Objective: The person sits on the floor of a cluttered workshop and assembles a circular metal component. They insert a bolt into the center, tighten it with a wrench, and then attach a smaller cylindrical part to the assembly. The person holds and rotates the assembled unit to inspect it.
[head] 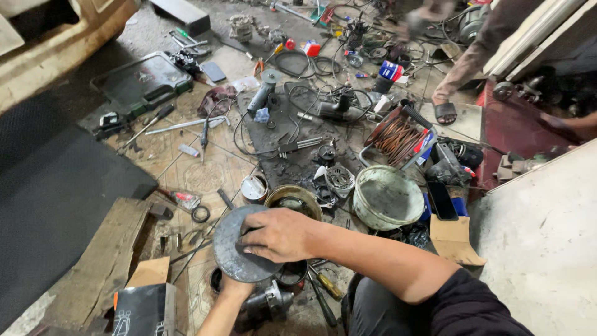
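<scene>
A dark grey round metal disc (239, 246) is held up over the cluttered floor (205, 174), just in front of a rusty round tin (293, 199) that stands behind it. The right hand (280, 235) lies across the disc's right half, palm down, with its fingers (252, 239) curled and pressed onto the flat face and the thumb tucked at the lower edge, so it is closed on the disc. The left hand (231, 287) comes up from beneath the disc; only its wrist and heel show, and whether its fingers are closed under the rim cannot be told. Below the disc sits the grey body of a power tool (267, 302), and just right of that lies a yellow-handled screwdriver (326, 286). Right of the tin is a worn pale green bucket (387, 198); behind that, a reel of copper-coloured wire (398, 137). Far behind the tin, another person's sandalled foot (445, 112) rests on the floor. The disc looks like stiff plate steel, dull and scuffed, likely heavy for its size and not fragile; its face appears dusty or greasy, so it could slide under a flat palm. A safer hold would be at the rim, thumb on one face and fingers on the other, with support from below.
</scene>
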`<state>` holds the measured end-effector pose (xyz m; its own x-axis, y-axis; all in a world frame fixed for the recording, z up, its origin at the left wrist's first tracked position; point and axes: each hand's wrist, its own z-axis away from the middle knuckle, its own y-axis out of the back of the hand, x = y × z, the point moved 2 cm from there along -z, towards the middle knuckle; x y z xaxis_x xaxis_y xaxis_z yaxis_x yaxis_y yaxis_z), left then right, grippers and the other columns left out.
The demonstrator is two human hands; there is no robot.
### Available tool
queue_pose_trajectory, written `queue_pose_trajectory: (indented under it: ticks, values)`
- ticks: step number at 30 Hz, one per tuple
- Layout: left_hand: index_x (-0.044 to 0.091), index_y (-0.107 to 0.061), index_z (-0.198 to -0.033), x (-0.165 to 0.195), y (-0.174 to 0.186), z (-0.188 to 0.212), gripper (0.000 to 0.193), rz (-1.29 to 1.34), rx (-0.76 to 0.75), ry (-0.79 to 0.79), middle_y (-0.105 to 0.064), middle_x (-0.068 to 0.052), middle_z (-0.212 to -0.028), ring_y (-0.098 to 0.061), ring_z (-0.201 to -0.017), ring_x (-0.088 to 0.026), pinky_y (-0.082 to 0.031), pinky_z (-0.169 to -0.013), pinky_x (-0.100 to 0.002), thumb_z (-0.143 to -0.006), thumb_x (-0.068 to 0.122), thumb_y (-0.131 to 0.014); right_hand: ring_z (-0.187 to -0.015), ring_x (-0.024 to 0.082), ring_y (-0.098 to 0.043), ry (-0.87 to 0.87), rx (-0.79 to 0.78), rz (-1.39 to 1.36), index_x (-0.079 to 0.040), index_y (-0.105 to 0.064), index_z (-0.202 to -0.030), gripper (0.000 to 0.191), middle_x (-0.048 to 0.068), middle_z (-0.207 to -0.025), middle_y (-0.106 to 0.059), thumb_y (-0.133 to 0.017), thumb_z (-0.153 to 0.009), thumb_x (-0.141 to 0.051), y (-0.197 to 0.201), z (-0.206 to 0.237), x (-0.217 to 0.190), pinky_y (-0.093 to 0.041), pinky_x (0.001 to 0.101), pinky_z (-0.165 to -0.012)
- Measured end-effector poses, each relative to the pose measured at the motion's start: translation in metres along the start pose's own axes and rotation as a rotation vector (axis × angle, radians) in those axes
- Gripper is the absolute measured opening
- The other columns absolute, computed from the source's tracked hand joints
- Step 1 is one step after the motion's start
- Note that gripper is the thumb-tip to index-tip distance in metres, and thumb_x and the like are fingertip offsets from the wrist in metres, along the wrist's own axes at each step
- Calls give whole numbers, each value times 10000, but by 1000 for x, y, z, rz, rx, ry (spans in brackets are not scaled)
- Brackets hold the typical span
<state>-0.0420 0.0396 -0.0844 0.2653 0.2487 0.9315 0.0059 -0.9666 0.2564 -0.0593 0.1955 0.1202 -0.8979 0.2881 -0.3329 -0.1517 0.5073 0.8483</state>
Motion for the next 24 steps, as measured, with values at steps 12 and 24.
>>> queue_pose_trajectory:
  ticks: [12, 24]
  values:
    - [82, -568, -1309, 7, -1, 1, 569, -90, -36, -30, -640, -99, -1285, -614, -1198, -241, -491, -996, -391, -787, 164, -781, -1020, 330, -648, -107, -85, 179, -43, -670, -997, 291, 113, -1031, -614, -672, -945, -330, -6, -4, -4, -562, 433, -740]
    - [77, -592, -1255, 4, 1, 4, 533, -142, -47, -5, -653, -110, -1227, -642, -1149, -250, -518, -948, -404, -771, 157, -801, -881, 333, -677, -191, -45, 292, -85, -733, -878, 374, 112, -897, -627, -643, -960, -439, -16, -14, -10, -551, 440, -640]
